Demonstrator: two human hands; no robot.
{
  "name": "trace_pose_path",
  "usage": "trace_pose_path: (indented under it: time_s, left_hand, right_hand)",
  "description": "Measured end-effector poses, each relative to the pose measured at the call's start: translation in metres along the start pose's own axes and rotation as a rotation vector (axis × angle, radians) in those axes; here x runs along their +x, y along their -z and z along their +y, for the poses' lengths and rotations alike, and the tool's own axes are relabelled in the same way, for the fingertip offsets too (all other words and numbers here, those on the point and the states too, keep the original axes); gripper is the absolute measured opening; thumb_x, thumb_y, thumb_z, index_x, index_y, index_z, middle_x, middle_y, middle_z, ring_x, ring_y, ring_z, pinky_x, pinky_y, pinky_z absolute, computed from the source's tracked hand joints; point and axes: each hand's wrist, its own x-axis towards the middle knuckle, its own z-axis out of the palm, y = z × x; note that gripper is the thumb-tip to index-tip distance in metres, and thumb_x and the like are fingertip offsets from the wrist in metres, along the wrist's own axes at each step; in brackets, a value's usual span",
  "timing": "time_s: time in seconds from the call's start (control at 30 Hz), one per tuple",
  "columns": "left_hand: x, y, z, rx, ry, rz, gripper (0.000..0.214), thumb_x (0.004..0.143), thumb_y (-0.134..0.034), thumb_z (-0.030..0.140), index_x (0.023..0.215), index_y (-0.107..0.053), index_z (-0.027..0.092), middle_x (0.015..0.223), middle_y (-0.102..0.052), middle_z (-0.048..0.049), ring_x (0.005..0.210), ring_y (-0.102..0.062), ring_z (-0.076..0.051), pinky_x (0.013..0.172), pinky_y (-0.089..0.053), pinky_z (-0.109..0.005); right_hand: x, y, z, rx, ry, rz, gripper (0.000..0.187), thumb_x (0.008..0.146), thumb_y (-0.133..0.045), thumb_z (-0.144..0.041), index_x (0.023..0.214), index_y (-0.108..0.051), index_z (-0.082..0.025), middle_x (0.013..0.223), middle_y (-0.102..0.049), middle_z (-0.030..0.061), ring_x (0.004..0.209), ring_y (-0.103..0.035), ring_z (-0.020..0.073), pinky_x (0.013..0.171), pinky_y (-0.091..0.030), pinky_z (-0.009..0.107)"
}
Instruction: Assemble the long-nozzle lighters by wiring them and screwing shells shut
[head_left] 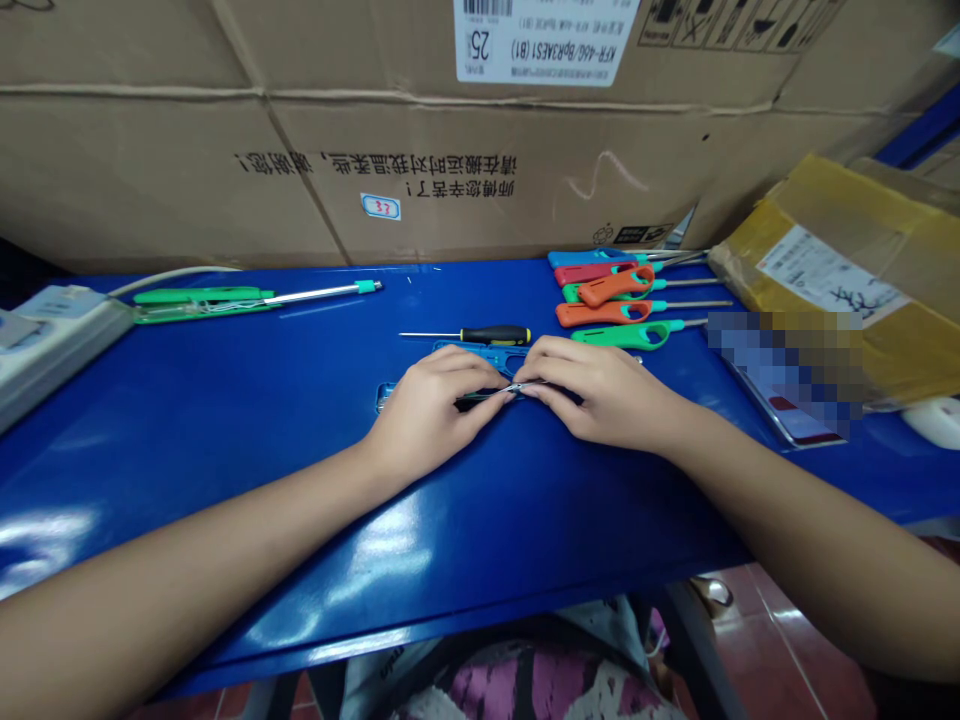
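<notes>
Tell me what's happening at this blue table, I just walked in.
A person works with bare hands: the left hand and right hand meet, pinching a small silvery piece at their fingertips; it is too small to identify. A blue plastic casing lies just behind the hands, partly hidden, with a screwdriver beyond it. Several colourful lighters lie bunched behind the right hand, and a green one lies off to the left, by a power strip.

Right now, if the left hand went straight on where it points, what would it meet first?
Probably the right hand, whose fingers face the left hand across the small shiny piece; how near they are in depth is unclear.
</notes>
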Motion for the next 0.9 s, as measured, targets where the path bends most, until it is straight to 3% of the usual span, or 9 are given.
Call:
trace_pose_path:
  time_s: [0.57,0.77,0.9]
  left_hand:
    - [0.000,0.002,0.000,-0.007,0.000,-0.002,0.008,0.090,-0.072,0.024,0.090,-0.078,0.018,0.090,-0.078,-0.0043,0.083,-0.069,-0.018,0.082,-0.055,-0.032]
    - [0.001,0.002,0.000,0.015,0.002,-0.010,0.011,0.092,-0.069,0.024,0.091,-0.079,0.020,0.094,-0.078,-0.0054,0.087,-0.068,-0.019,0.082,-0.055,-0.035]
    - [0.001,0.001,-0.001,0.027,-0.003,-0.025,0.011,0.092,-0.069,0.023,0.091,-0.079,0.019,0.096,-0.077,-0.0061,0.089,-0.068,-0.020,0.083,-0.055,-0.036]
  right_hand:
    - [0.000,-0.006,0.001,0.052,0.020,0.008,0.019,0.101,-0.050,-0.022,0.105,-0.068,-0.017,0.103,-0.068,0.0090,0.092,-0.066,0.0201,0.081,-0.052,0.032]
    - [0.000,-0.009,0.003,0.083,0.020,0.061,0.022,0.099,-0.052,-0.020,0.120,-0.061,-0.018,0.109,-0.070,0.0102,0.100,-0.067,0.0226,0.085,-0.053,0.034]
    - [0.001,-0.011,0.003,0.099,-0.002,0.049,0.021,0.099,-0.053,-0.020,0.120,-0.059,-0.019,0.106,-0.070,0.0085,0.097,-0.066,0.0214,0.083,-0.052,0.032]
